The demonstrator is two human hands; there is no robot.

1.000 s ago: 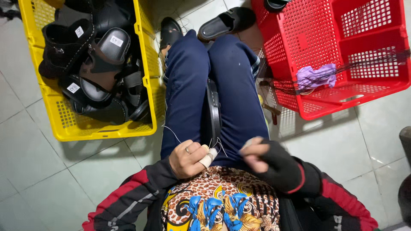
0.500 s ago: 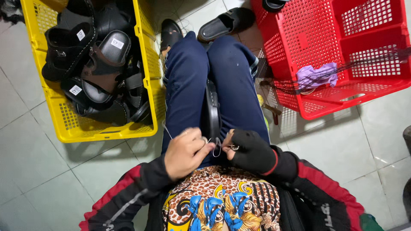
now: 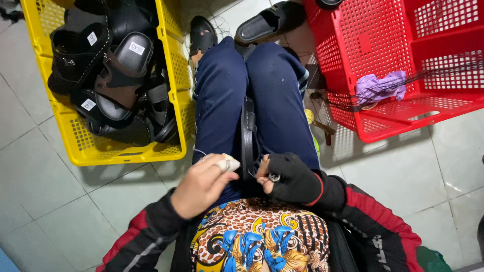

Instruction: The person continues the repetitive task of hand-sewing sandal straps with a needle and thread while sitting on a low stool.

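- One black sandal (image 3: 247,136) stands on edge between the knees, on the lap.
- Left hand (image 3: 204,184), forefinger bandaged, pinches thread; gloved right hand (image 3: 287,176) grips the sandal's edge.
- Two crates: yellow crate (image 3: 80,146) full of sandals, red crate (image 3: 383,121).
- Pale tiled floor (image 3: 45,201).

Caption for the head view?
Seated person's left hand and gloved right hand work a black sandal on the lap between crates.

From the head camera I saw my left hand (image 3: 204,184), a taped fingertip forward, pinching a thin thread beside the black sandal (image 3: 247,136) wedged upright between my knees. My gloved right hand (image 3: 287,176) touched the sandal's near end. A yellow crate (image 3: 80,146) of black sandals sat at left, a red crate (image 3: 383,126) at right.
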